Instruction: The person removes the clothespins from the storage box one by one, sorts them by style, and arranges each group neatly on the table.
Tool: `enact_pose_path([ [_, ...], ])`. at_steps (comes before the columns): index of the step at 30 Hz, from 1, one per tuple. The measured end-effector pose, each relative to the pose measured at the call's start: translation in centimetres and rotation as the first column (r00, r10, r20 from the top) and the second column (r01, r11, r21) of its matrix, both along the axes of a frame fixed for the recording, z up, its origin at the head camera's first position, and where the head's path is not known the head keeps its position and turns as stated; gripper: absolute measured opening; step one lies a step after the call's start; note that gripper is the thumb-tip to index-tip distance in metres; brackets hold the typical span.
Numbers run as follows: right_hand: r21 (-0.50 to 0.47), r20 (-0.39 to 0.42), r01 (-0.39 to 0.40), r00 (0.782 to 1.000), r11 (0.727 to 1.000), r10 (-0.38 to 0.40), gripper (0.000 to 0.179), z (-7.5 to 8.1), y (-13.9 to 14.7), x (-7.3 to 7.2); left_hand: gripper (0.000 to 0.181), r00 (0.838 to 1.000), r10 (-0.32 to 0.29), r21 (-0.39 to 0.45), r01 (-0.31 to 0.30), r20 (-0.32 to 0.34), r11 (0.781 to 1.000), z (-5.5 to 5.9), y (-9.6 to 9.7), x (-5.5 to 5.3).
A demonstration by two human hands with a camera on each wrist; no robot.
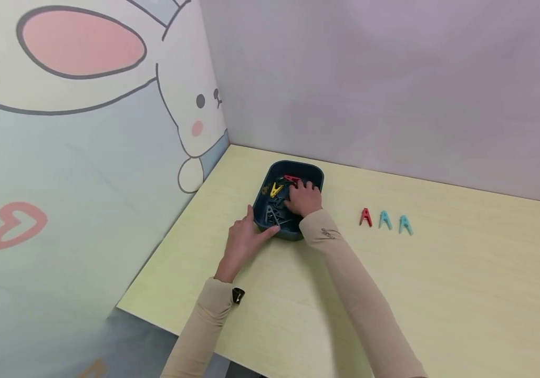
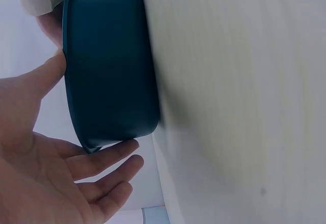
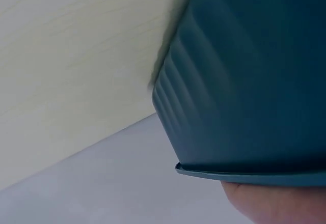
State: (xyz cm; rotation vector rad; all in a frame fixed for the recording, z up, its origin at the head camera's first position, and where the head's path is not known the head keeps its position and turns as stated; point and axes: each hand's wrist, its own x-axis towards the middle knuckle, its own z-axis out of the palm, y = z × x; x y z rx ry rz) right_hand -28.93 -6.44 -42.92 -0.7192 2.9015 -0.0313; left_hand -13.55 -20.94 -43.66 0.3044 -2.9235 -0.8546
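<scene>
A dark blue plastic bin (image 1: 314,173) stands on the table with loose clips inside, among them a yellow clip (image 1: 276,190), a red clip (image 1: 292,178) and several dark ones. At the bin's near left corner is my left hand (image 1: 243,239), thumb on the near rim and fingers spread along the left side. In the left wrist view the left hand (image 2: 56,168) touches the bin's wall (image 2: 109,66) with nearly straight fingers. My right hand (image 1: 305,199) reaches down into the bin among the clips; I cannot tell whether it pinches one.
Right of the bin, a red clip (image 1: 365,217) and two light blue clips, one nearer (image 1: 385,219) and one farther right (image 1: 405,224), stand in a row on the pale table (image 1: 464,273). A wall with a cartoon print (image 1: 85,173) borders the table's left side.
</scene>
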Motion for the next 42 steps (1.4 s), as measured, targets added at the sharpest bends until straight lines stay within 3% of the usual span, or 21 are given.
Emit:
enact_pose_path([
  [9, 0.080, 0.009, -0.023, 1.000, 0.996, 0.023, 0.065, -0.1, -0.1, 0.4, 0.107, 1.000, 0.000, -0.002, 0.000, 0.008, 1.000, 0.0, 0.0, 0.0],
  [21, 0.025, -0.047, -0.032, 0.998, 0.999, 0.033, 0.056, 0.7, 0.0, 1.0, 0.106, 1.000, 0.007, -0.006, -0.007, 0.008, 1.000, 0.3, 0.0, 0.1],
  [33, -0.062, -0.010, -0.017, 1.000, 0.998, 0.016, 0.050, 0.3, -0.2, -0.1, 0.106, 1.000, -0.005, -0.008, 0.005, -0.012, 1.000, 0.3, -0.2, 0.0],
  [42, -0.037, -0.021, 0.004, 1.000, 0.999, -0.005, 0.054, 0.1, -0.2, -0.2, 0.106, 1.000, -0.006, 0.002, 0.006, -0.012, 1.000, 0.3, -0.2, -0.1],
])
